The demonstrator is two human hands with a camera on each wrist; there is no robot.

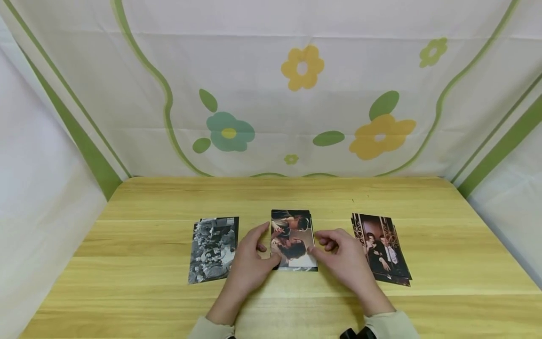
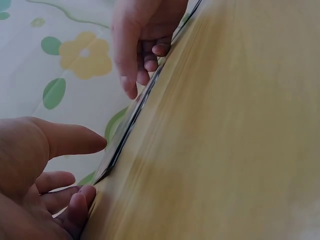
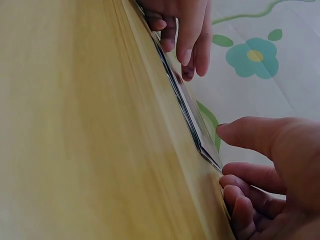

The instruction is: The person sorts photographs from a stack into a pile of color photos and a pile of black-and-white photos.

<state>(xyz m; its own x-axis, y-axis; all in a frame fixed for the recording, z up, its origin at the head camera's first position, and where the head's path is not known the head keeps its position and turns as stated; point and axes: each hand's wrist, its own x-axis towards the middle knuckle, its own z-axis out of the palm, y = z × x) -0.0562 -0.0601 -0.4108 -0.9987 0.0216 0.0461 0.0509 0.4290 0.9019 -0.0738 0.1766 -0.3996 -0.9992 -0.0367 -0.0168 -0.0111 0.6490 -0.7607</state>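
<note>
In the head view a small pile of photo prints [image 1: 293, 238] lies mid-table; its top colour photo shows two people, turned sideways. My left hand [image 1: 250, 263] is at the pile's left side, thumb over the lower left corner and fingers along the edge. Opposite it, my right hand [image 1: 346, 256] has thumb and forefinger at the right edge. Both wrist views show the pile's layered edge [image 2: 131, 122] low on the table, with the thumbs extended above it and the other fingers bent loosely beside it.
Left of the hands is a pile of black-and-white photos [image 1: 213, 249], slightly fanned. A second pile of colour photos [image 1: 380, 252] lies tilted on the right, close beside my right hand. The wooden table [image 1: 139, 263] ends at a white flowered cloth [image 1: 262, 84] behind.
</note>
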